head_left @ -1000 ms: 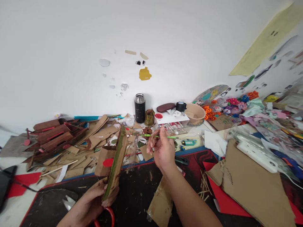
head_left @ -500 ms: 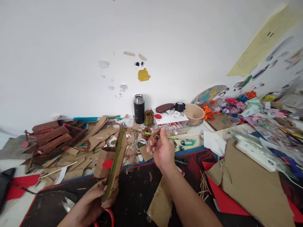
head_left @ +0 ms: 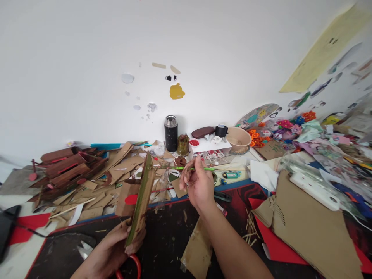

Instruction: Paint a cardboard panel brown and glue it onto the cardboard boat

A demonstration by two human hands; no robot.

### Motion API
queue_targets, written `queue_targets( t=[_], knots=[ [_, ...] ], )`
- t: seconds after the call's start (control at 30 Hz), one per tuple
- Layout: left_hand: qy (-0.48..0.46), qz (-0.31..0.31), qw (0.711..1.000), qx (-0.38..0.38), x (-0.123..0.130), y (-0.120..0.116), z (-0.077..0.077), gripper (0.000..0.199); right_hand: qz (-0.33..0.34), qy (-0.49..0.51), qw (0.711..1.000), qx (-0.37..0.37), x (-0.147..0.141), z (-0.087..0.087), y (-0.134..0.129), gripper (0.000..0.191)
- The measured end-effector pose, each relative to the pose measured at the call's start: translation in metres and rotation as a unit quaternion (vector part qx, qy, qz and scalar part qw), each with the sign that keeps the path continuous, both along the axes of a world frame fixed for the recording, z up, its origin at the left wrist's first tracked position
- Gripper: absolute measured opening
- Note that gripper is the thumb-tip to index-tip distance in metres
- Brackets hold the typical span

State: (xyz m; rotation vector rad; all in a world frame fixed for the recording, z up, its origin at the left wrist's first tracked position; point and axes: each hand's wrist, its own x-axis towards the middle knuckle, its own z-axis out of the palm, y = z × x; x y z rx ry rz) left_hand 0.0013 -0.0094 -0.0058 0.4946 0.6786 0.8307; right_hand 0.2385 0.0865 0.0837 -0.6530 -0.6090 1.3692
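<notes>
My left hand grips the lower end of a long cardboard piece with a green-painted edge, held slanting upright. My right hand is closed around a thin green paintbrush. The brush lies nearly level, and its tip is at the upper part of the green edge. Beneath my left hand show the red handles of scissors. Just left of the held piece stands a brown cardboard part with a red oval. Behind the brush is a small jar with greenish-brown stains.
Cardboard scraps and a brown model cover the left. At the back stand a black thermos and a beige bowl. A large cardboard sheet, a white power strip and colourful flowers are on the right.
The brush tip has shifted slightly down and left along the green edge, and the brush is more level. The cardboard piece has tilted a little leftward. Both hands keep their hold.
</notes>
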Motion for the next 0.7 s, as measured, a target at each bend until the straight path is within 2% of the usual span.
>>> queue_targets(
  t=[0.27, 0.47, 0.7],
  knots=[
    [-0.001, 0.009, 1.000, -0.002, -0.0021, -0.0007, -0.0044, 0.035, 0.010, -0.002, 1.000, 0.002, -0.0009, -0.0077, -0.0019, 0.051],
    [-0.006, -0.001, 1.000, 0.004, 0.0002, 0.0006, -0.0008, 0.036, 0.028, -0.002, 1.000, 0.013, -0.0016, -0.0099, -0.0054, 0.051],
    [0.006, -0.001, 1.000, 0.002, 0.0009, -0.0002, 0.0011, 0.038, 0.019, 0.003, 1.000, 0.001, -0.0006, -0.0083, -0.0041, 0.052]
  ],
)
